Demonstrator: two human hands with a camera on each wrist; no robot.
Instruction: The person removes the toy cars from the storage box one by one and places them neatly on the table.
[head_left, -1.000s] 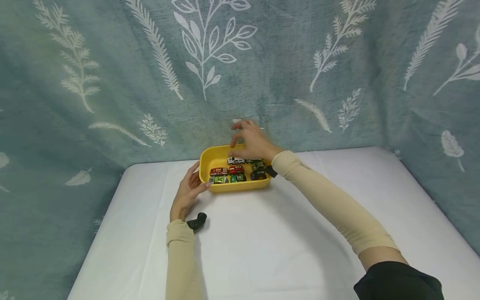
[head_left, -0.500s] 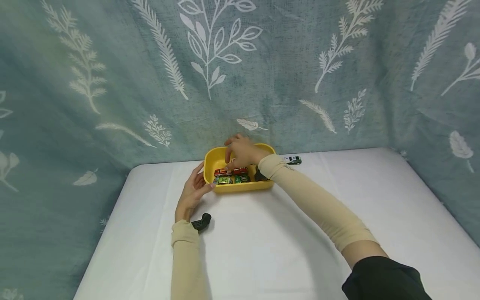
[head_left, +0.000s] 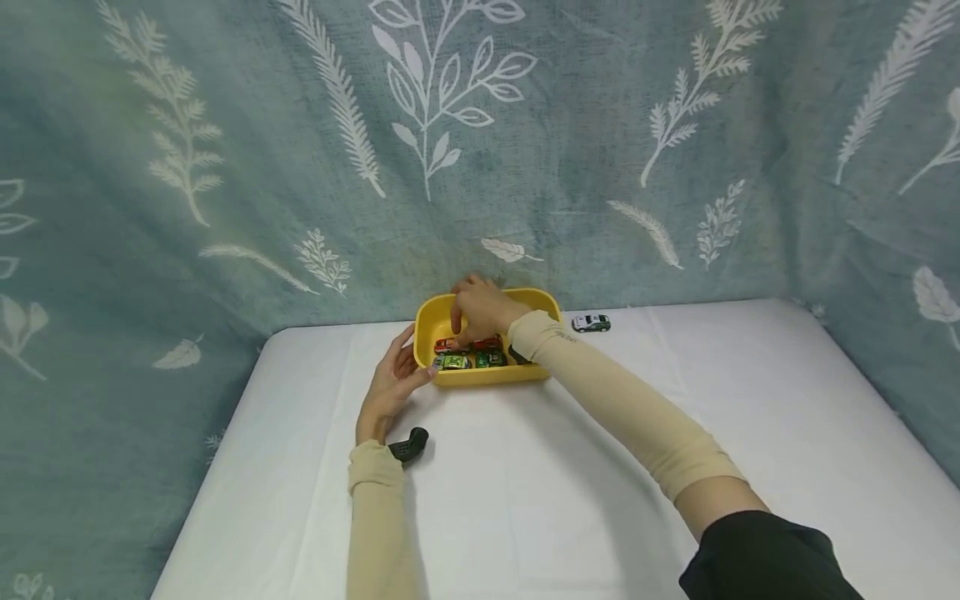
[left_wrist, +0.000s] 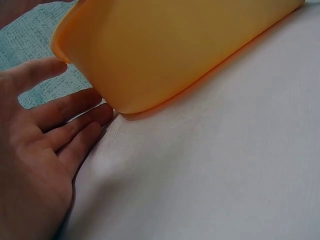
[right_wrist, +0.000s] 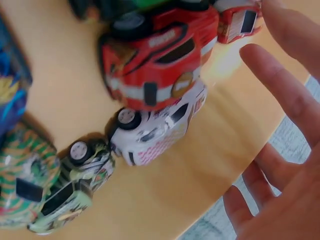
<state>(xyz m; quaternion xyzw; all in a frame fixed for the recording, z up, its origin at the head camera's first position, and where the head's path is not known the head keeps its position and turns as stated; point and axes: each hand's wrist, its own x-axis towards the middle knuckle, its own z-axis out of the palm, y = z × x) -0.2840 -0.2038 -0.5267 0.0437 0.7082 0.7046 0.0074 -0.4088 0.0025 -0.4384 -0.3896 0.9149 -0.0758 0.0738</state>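
Orange-red car in the tray, at the fingertips of the right hand; pinched or not, I cannot tell; likely light, stiff, slick, best taken by its sides; tray also holds a red car, white car, others; left hand, fingers extended, touches its end; loose car outside.
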